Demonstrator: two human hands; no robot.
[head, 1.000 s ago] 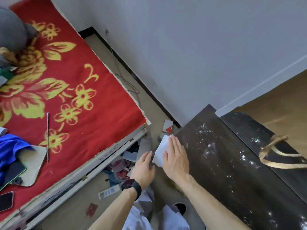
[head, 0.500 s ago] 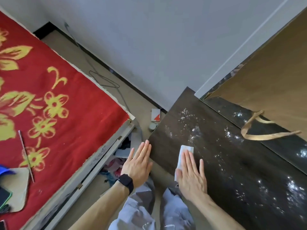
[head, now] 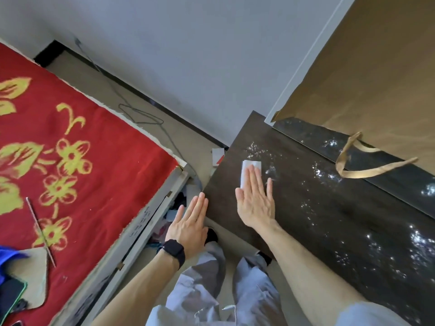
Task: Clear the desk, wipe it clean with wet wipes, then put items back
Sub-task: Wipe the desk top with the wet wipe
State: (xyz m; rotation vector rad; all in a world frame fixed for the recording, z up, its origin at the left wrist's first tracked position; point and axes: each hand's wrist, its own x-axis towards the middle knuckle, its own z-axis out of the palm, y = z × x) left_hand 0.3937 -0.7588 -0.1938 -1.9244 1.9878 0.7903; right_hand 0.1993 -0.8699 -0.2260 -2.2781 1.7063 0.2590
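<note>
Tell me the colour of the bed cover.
Red with yellow flowers, on the bed cover in the head view.

Right hand [head: 255, 203] and wet wipe [head: 246, 171] farther up the desk [head: 329, 220]

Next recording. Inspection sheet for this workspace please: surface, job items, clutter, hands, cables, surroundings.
Surface: dark desk, wet glints across it.
Job's things: white wipe flat on the desk, near its far left corner.
Clutter: brown paper bag at the desk's far side; mixed items under the bed frame.
Hands: right hand flat, fingers pressing the wipe; left hand flat beside the desk edge, holding nothing.
Cables: grey cable looped on the floor by the wall.
Surroundings: red floral blanket on the left; white wall.
</note>
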